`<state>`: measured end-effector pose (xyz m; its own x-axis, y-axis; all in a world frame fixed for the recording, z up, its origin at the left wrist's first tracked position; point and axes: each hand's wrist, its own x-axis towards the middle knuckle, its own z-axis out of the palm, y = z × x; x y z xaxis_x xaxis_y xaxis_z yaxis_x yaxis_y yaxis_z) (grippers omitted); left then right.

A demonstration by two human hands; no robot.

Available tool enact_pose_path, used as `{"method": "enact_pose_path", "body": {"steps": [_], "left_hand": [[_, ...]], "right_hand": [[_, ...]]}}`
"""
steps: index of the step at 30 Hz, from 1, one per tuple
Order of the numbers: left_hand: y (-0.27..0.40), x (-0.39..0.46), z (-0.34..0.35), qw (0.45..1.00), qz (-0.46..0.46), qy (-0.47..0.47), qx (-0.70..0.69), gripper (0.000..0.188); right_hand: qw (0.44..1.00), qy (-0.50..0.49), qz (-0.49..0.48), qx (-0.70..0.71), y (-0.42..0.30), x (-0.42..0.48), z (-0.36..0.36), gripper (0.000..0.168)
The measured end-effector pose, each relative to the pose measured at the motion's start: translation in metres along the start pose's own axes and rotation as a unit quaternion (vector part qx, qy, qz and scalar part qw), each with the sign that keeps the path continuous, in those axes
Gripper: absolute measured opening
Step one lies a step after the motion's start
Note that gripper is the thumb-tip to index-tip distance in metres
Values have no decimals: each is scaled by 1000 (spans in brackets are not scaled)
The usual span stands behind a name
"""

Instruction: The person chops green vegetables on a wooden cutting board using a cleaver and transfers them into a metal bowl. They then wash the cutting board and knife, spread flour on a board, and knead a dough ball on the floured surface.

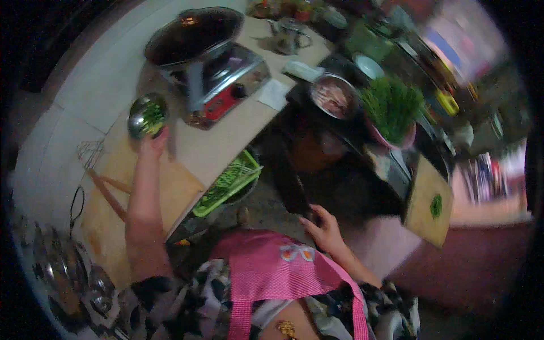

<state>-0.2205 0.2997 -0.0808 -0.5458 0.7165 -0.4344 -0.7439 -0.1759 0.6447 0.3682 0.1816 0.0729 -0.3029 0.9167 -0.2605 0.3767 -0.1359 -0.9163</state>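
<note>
My left hand (156, 142) grips the near rim of a steel bowl (136, 117), which holds chopped greens (154, 115) and some paler pieces, beside the gas stove. In my right hand (324, 227) is the handle of a dark, wide-bladed knife, likely a cleaver (291, 180), its blade pointing away from me over the dark gap between the counters. On the right, a cutting board (425, 199) carries a small heap of chopped greens (436, 206). The picture is blurred, so whether the bowl touches the counter cannot be told.
A large wok (195, 36) sits on a portable gas stove (229, 85). Below the counter edge is a green basket of cut vegetables (229, 182). Right of centre stand a pan of raw meat (334, 95) and a pink bowl of long greens (393, 110). A glass pitcher (289, 37) stands at the back.
</note>
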Motion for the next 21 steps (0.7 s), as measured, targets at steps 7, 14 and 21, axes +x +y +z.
{"method": "enact_pose_path", "body": {"steps": [7,14,21], "left_hand": [[-55,-268,25,991,-132,6,29,33],[-259,-386,167,907,-189,-192,324,34],[-432,-441,299,818,-287,-309,390,38]], "right_hand": [[984,68,-162,-12,56,-112,-82,38],[980,199,-27,15,129,-187,-172,39],[905,385,-7,179,158,-226,-208,35]]}}
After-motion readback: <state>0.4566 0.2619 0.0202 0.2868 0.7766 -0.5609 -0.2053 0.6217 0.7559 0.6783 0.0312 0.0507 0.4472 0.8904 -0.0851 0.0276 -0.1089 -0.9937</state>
